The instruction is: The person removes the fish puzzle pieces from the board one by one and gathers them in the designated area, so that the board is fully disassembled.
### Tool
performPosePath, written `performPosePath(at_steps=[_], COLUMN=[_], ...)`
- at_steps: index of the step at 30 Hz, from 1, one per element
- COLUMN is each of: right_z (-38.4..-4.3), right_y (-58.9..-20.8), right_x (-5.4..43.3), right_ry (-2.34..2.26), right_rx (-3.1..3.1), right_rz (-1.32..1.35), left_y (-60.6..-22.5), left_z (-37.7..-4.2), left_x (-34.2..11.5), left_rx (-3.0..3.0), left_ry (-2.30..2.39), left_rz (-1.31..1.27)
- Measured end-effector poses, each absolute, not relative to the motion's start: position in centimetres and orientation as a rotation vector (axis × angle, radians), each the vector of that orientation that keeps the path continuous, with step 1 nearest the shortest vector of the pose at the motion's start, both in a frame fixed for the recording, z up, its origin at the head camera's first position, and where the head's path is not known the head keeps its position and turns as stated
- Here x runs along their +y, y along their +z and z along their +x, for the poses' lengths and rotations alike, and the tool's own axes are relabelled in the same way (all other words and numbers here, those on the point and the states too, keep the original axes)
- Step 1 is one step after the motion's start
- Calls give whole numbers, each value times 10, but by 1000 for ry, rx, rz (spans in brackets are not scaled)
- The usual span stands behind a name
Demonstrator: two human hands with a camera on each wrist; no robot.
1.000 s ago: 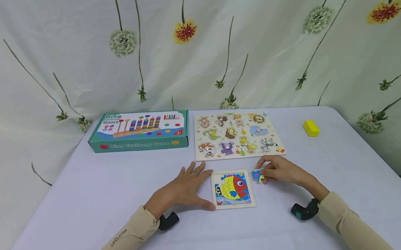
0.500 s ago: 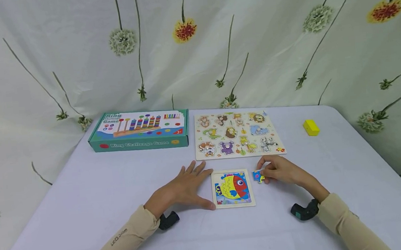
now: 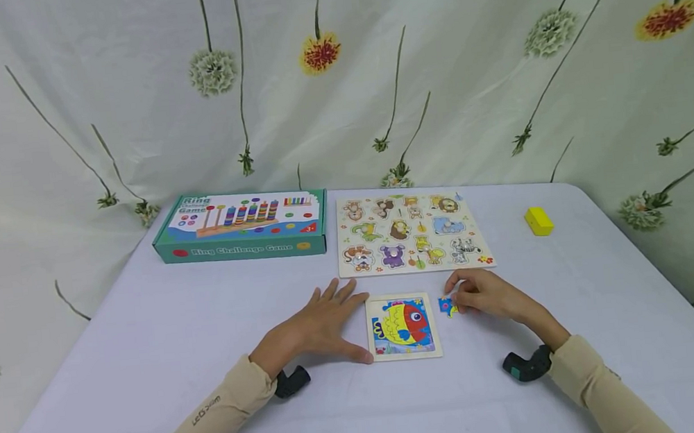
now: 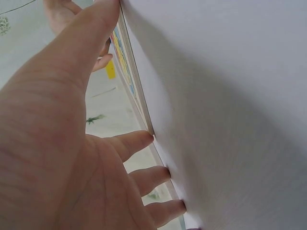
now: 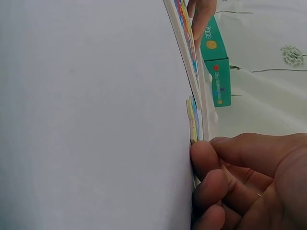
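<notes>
A small square fish puzzle point(image 3: 404, 326) in a pale wooden frame lies on the white-covered table. Against its left side, my left hand point(image 3: 320, 327) is spread, thumb at the lower left corner and index fingertip at the upper left. To the right of the frame, my right hand point(image 3: 486, 295) pinches a blue and yellow jigsaw piece point(image 3: 446, 307), partly covered by the fingers. In the right wrist view the piece point(image 5: 193, 122) lies low beside the frame's edge point(image 5: 184, 57), the thumb and index finger at its near end.
Behind the hands lies a larger animal peg puzzle board point(image 3: 408, 235). A green Ring Challenge Game box point(image 3: 242, 237) stands at the back left. At the back right is a yellow block point(image 3: 538, 222). A flowered cloth point(image 3: 470, 128) hangs behind the table.
The jigsaw piece has shifted and turned slightly in my right fingers, a little away from the frame. My left hand and the fish puzzle stay in place.
</notes>
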State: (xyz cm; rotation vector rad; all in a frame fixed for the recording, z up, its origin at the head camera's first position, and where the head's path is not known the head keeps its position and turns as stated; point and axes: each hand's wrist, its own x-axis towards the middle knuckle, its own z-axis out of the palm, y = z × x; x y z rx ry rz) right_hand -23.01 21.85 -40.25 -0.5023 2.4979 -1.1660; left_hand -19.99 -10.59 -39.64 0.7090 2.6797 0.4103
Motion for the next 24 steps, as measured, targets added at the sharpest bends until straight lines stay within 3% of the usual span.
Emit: performPosePath(at_steps=[24], right_z=[-236], right_y=[-397], right_x=[207], right_ry=[-1168], right_rx=[2632], right_rz=[-670], left_y=[-397], left_z=[-201], left_x=[-106], left_rx=[2663], left_ry=[444], left_rz=[733])
